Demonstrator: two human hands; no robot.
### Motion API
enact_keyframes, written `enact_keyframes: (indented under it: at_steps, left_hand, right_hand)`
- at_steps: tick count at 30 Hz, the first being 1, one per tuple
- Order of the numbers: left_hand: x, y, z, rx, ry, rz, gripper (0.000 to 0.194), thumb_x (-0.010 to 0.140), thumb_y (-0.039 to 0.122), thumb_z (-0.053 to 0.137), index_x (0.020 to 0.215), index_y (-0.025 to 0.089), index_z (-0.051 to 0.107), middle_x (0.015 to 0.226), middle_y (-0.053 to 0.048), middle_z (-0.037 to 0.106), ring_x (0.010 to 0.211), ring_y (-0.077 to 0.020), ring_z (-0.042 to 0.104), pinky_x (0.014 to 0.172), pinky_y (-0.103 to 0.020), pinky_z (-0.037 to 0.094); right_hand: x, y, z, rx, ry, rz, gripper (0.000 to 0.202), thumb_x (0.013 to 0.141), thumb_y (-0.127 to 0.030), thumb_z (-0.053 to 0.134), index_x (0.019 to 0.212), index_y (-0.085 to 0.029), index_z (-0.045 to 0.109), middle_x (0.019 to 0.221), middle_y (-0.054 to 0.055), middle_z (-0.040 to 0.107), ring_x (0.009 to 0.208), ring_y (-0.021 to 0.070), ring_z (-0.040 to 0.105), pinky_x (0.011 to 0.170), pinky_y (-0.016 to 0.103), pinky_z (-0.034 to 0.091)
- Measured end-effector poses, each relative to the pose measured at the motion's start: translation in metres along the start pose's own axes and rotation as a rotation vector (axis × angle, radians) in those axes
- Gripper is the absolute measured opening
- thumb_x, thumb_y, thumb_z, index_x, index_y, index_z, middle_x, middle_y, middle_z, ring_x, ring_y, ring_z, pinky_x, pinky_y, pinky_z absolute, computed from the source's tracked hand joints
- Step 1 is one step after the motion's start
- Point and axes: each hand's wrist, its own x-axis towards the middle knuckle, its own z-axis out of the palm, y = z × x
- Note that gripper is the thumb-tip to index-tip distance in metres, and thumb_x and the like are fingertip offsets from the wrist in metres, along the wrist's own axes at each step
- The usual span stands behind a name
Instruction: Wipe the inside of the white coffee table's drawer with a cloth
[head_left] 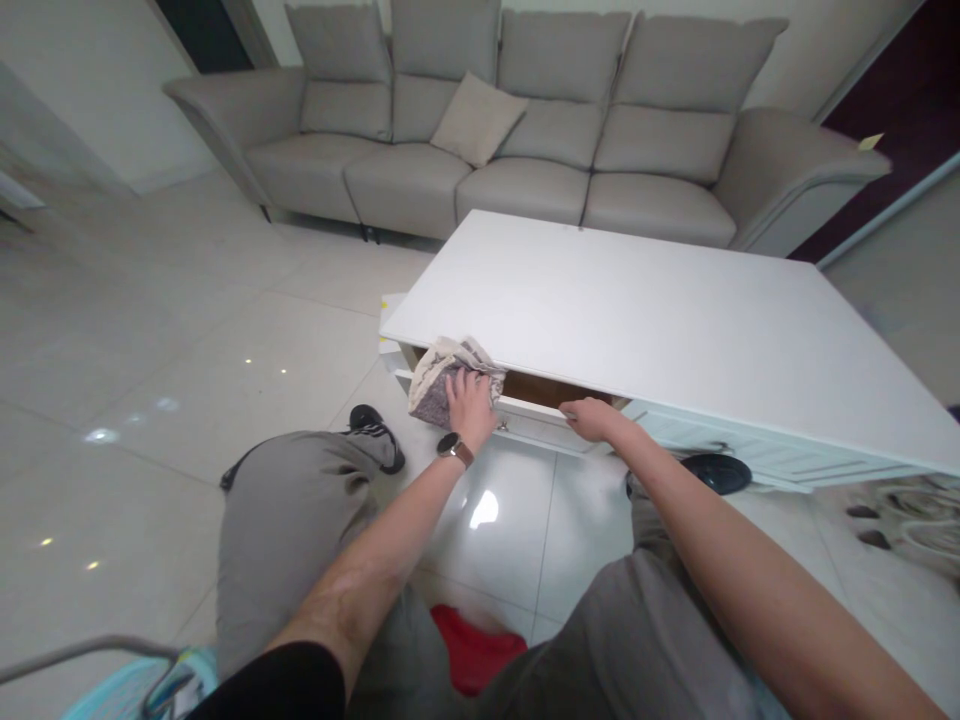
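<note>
A white coffee table [637, 310] stands before me with a drawer [536, 425] pulled partly out. Part of the drawer's brown inside shows behind its front panel. A crumpled beige and grey-brown patterned cloth [435, 385] is draped over the drawer's left end. My left hand [471, 400], with a watch on the wrist, presses and grips this cloth against the drawer. Over the top edge of the drawer front, toward its right end, my right hand [589, 418] is closed. A small knob [502, 426] sits on the panel just below my left hand.
Behind the table runs a long grey sofa [525, 185] with a beige cushion [478, 118]. A black round object [716, 473] lies by the table's right front. Below me are a red object [476, 650] and, lower left, a light-blue basket [127, 690]. A patterned rug [911, 520] lies right.
</note>
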Motion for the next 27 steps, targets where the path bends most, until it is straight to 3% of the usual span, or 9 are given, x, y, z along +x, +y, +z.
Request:
enact_keyframes:
  at_steps: [6,11,19,27]
  left_hand:
    - [0.02,-0.054,-0.016,0.162,0.017,-0.083,0.044,0.073,0.009,0.056,0.115,0.02,0.065,0.125,-0.015,0.063,0.136,-0.0339,0.04,0.126,-0.058,0.007]
    - [0.025,-0.059,-0.015,0.159,-0.036,-0.064,0.039,0.074,0.01,0.057,0.109,0.02,0.067,0.117,-0.014,0.067,0.125,-0.034,0.047,0.125,-0.057,0.007]
    - [0.012,-0.032,-0.005,0.113,-0.012,-0.052,0.038,0.073,0.006,0.057,0.109,0.019,0.064,0.118,-0.014,0.064,0.124,-0.0331,0.047,0.125,-0.056,0.01]
    - [-0.008,0.044,0.016,-0.112,-0.118,0.069,0.05,0.074,0.006,0.064,0.12,0.02,0.057,0.124,-0.016,0.058,0.13,-0.0335,0.044,0.125,-0.057,0.006]
  right_hand:
    - [-0.003,-0.001,0.0,-0.003,0.016,-0.015,0.033,0.095,-0.024,0.046,0.119,-0.022,0.069,0.115,0.014,0.073,0.107,0.0279,0.068,0.086,0.033,0.048]
    - [-0.007,0.0,0.003,0.01,0.014,-0.009,0.031,0.096,-0.025,0.048,0.12,-0.024,0.068,0.114,0.013,0.073,0.105,0.0262,0.069,0.085,0.032,0.047]
    - [-0.011,0.0,0.005,-0.008,0.015,-0.008,0.027,0.096,-0.024,0.047,0.112,-0.024,0.069,0.107,0.013,0.073,0.099,0.0259,0.069,0.08,0.032,0.046]
    - [-0.011,-0.004,0.001,0.006,0.009,-0.017,0.029,0.095,-0.025,0.048,0.115,-0.025,0.069,0.111,0.012,0.074,0.102,0.0261,0.069,0.082,0.032,0.047]
